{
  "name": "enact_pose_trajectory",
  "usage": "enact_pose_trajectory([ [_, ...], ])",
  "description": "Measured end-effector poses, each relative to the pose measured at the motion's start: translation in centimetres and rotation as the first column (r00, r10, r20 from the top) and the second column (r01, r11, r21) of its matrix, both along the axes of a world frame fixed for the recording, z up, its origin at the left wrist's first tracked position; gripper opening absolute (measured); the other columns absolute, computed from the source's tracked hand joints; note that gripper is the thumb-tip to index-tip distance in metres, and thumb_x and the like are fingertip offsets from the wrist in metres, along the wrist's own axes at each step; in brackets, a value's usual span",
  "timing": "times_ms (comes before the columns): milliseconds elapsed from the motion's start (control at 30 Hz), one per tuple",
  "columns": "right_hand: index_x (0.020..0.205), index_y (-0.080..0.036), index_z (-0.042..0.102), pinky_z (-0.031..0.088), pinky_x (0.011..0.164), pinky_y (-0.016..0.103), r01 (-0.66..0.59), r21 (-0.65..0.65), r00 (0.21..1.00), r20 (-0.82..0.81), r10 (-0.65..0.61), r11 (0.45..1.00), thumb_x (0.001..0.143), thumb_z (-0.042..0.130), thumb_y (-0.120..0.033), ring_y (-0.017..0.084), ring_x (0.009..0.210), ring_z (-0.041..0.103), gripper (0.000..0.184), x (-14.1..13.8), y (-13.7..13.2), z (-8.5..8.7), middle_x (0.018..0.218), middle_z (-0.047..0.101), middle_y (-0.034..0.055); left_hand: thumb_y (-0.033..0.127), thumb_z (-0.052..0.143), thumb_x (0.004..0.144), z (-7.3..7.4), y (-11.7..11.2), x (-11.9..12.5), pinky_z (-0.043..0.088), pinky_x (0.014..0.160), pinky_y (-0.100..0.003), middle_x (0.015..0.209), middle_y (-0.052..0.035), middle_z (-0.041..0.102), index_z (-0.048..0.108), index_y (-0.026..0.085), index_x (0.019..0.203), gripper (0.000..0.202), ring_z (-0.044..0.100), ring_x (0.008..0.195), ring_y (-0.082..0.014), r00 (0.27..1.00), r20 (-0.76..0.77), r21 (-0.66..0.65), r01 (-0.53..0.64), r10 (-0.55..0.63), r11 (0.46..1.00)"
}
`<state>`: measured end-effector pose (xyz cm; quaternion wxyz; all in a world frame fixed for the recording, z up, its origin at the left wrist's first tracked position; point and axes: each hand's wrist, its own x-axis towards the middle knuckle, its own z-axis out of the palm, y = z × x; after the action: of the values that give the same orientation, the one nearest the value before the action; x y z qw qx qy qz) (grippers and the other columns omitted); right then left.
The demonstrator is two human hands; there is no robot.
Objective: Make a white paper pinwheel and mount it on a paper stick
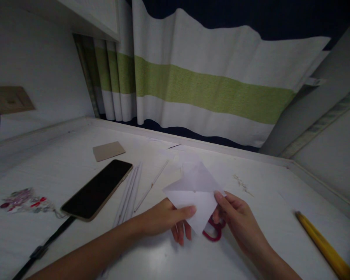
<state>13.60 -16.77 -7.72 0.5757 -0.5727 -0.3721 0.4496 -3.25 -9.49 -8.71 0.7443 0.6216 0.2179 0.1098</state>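
A folded white paper (196,188) with diamond-like creases is held just above the white desk (61,171). My left hand (166,219) pinches its lower left part, thumb on top and fingers underneath. At the paper's right edge my right hand (237,221) grips it with thumb and fingers closed. Red-handled scissors (213,232) lie on the desk under the paper, mostly hidden between my hands.
A black phone (97,189) lies left of the hands, with thin white paper strips (130,192) beside it. A brown card (108,151) sits farther back. A decorated keychain (26,201) lies at far left, a yellow stick (323,245) at right. A striped curtain (210,91) hangs behind.
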Motion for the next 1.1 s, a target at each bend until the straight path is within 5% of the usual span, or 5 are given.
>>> enact_pose_trajectory([
  [333,0.053,-0.016,0.054,0.035,0.040,0.019,-0.020,-0.002,0.998,0.057,0.020,1.000,0.070,0.059,-0.044,0.009,0.037,0.047,0.033,0.4,0.0,-0.1,0.040,0.055,-0.0008,0.051,0.046,0.074,-0.3,0.1,-0.2,0.039,0.040,-0.020,0.049,0.0004,0.055,0.059,0.012,0.065,0.042,0.048,0.035,-0.0072,0.970,-0.016,-0.149,0.237,-0.242,0.960],
  [567,0.080,-0.014,0.063,0.038,0.042,0.023,-0.057,-0.048,0.981,0.184,0.065,0.997,0.074,0.047,-0.053,0.013,0.046,0.051,0.042,1.1,0.3,0.1,0.059,0.059,0.0036,0.047,0.047,0.076,0.3,0.6,-0.5,0.038,0.040,-0.019,0.053,-0.0007,0.059,0.062,0.010,0.068,0.040,0.051,0.035,-0.0074,0.994,0.064,-0.163,0.095,-0.085,0.982],
  [700,0.082,-0.019,0.065,0.040,0.052,0.028,-0.076,-0.091,0.680,0.723,0.119,0.993,0.070,0.057,-0.044,0.017,0.058,0.053,0.029,1.4,0.1,0.1,0.069,0.060,0.0039,0.043,0.044,0.079,0.8,1.4,-0.6,0.040,0.040,-0.020,0.053,-0.0015,0.059,0.062,0.009,0.064,0.041,0.054,0.038,-0.0088,0.988,0.133,-0.167,-0.056,0.079,0.984],
  [833,0.084,-0.022,0.065,0.040,0.060,0.030,-0.087,-0.142,0.333,0.929,0.164,0.986,0.066,0.061,-0.039,0.021,0.069,0.055,0.025,1.2,-0.2,-0.6,0.076,0.060,0.0047,0.044,0.046,0.079,1.0,1.7,-0.7,0.041,0.041,-0.021,0.053,-0.0020,0.060,0.062,0.008,0.068,0.041,0.055,0.039,-0.0096,0.974,0.162,-0.198,-0.124,0.157,0.972],
  [1100,0.098,-0.019,0.059,0.043,0.064,0.031,-0.071,-0.238,0.138,0.959,0.246,0.969,0.078,0.048,-0.029,0.023,0.076,0.056,0.025,0.6,-0.4,-1.2,0.083,0.058,0.0080,0.048,0.045,0.078,1.0,1.5,-0.6,0.041,0.042,-0.022,0.052,-0.0022,0.060,0.063,0.008,0.070,0.044,0.055,0.040,-0.0106,0.963,0.186,-0.200,-0.157,0.195,0.967],
])
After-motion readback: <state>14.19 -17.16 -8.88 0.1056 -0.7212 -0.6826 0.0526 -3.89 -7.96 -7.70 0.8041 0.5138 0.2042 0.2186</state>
